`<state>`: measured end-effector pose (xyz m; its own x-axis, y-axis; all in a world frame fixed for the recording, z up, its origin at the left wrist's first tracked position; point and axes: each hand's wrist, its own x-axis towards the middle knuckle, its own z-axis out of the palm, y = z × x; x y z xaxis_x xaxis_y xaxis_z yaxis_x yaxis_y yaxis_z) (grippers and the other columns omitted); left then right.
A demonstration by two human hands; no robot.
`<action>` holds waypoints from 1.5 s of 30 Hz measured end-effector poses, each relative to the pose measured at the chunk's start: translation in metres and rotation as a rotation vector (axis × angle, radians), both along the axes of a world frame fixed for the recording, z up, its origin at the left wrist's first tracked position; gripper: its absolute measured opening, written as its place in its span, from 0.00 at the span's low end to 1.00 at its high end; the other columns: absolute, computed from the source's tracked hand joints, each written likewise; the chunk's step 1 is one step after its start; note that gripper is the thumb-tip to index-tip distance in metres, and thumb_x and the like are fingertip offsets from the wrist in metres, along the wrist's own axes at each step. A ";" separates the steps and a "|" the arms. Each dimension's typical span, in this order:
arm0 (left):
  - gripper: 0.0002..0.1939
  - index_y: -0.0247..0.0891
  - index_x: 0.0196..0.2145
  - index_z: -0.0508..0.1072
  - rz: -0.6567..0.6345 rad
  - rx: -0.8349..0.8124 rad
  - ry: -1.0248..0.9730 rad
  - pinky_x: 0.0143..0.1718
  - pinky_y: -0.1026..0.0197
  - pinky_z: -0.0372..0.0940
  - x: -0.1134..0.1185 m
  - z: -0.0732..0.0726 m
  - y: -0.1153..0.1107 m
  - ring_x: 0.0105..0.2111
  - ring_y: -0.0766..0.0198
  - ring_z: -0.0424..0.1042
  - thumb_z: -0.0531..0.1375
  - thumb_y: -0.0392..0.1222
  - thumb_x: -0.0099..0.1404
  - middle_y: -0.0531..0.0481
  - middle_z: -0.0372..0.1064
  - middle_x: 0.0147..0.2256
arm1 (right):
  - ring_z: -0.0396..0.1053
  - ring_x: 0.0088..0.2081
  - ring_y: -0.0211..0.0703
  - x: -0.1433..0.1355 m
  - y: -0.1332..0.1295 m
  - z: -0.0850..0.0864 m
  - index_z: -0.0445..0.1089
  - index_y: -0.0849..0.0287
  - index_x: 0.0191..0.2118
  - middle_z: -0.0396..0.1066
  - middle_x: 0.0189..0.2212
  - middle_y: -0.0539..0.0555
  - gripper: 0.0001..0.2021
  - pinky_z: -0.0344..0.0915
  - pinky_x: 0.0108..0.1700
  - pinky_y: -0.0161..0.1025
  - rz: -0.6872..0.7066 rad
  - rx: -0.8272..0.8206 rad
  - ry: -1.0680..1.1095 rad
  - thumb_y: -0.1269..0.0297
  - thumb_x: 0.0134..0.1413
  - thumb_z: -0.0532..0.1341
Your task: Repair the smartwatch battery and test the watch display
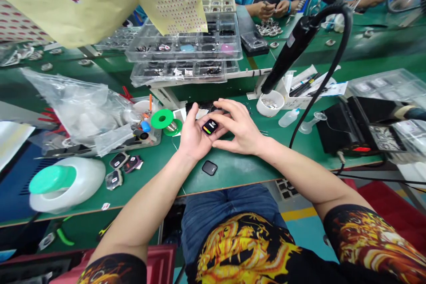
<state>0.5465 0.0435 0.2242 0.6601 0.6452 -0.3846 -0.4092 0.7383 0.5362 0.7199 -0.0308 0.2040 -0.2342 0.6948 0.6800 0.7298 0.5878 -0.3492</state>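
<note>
My left hand (193, 135) and my right hand (241, 128) meet over the green table (239, 168). Between their fingers sits a small black square watch module (210, 126) with a lit screen showing coloured bars. Both hands grip it, the left from the left side, the right from the right with fingers curled over it. A second black square module (209, 167) lies flat on the table just below my hands, untouched.
Clear plastic trays (186, 49) of parts stand behind. A green solder spool (162, 119), plastic bags (80, 106) and a white-green dispenser (65, 182) lie left. A black soldering tool (289, 53) hangs over a white cup (270, 103). Other people's hands work at the far side.
</note>
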 end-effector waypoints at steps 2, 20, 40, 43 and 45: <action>0.34 0.29 0.54 0.82 0.005 -0.002 0.009 0.53 0.42 0.81 0.000 0.001 0.000 0.56 0.40 0.82 0.54 0.65 0.79 0.30 0.84 0.50 | 0.60 0.73 0.66 0.000 0.001 -0.002 0.73 0.53 0.66 0.63 0.70 0.65 0.30 0.61 0.72 0.69 -0.002 0.019 0.002 0.46 0.65 0.72; 0.33 0.29 0.47 0.81 0.028 -0.021 0.000 0.55 0.47 0.80 0.003 0.007 -0.003 0.55 0.42 0.83 0.54 0.65 0.80 0.32 0.83 0.45 | 0.53 0.76 0.68 -0.002 -0.003 -0.003 0.73 0.52 0.66 0.56 0.74 0.67 0.30 0.57 0.74 0.72 0.070 -0.038 -0.130 0.43 0.66 0.72; 0.34 0.28 0.48 0.81 0.027 -0.015 0.012 0.57 0.48 0.79 0.003 0.009 -0.004 0.54 0.43 0.83 0.55 0.65 0.79 0.31 0.83 0.45 | 0.55 0.75 0.66 -0.003 -0.002 -0.004 0.76 0.51 0.63 0.59 0.74 0.64 0.26 0.57 0.73 0.71 0.060 -0.029 -0.091 0.44 0.66 0.72; 0.32 0.29 0.47 0.81 0.054 -0.040 0.011 0.56 0.49 0.80 0.004 0.010 -0.005 0.52 0.45 0.84 0.56 0.64 0.79 0.32 0.83 0.44 | 0.54 0.76 0.66 -0.003 -0.002 -0.003 0.77 0.50 0.63 0.59 0.74 0.63 0.25 0.57 0.74 0.71 0.058 -0.039 -0.148 0.44 0.67 0.71; 0.32 0.28 0.48 0.81 0.049 -0.037 0.012 0.56 0.49 0.80 0.004 0.009 -0.005 0.52 0.44 0.84 0.56 0.65 0.79 0.32 0.83 0.45 | 0.54 0.76 0.66 -0.002 -0.002 -0.003 0.77 0.52 0.62 0.60 0.73 0.65 0.25 0.58 0.74 0.69 0.056 -0.019 -0.157 0.44 0.68 0.70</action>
<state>0.5505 0.0389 0.2330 0.6236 0.6617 -0.4162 -0.4388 0.7369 0.5142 0.7175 -0.0325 0.2006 -0.3754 0.6898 0.6191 0.7426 0.6235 -0.2445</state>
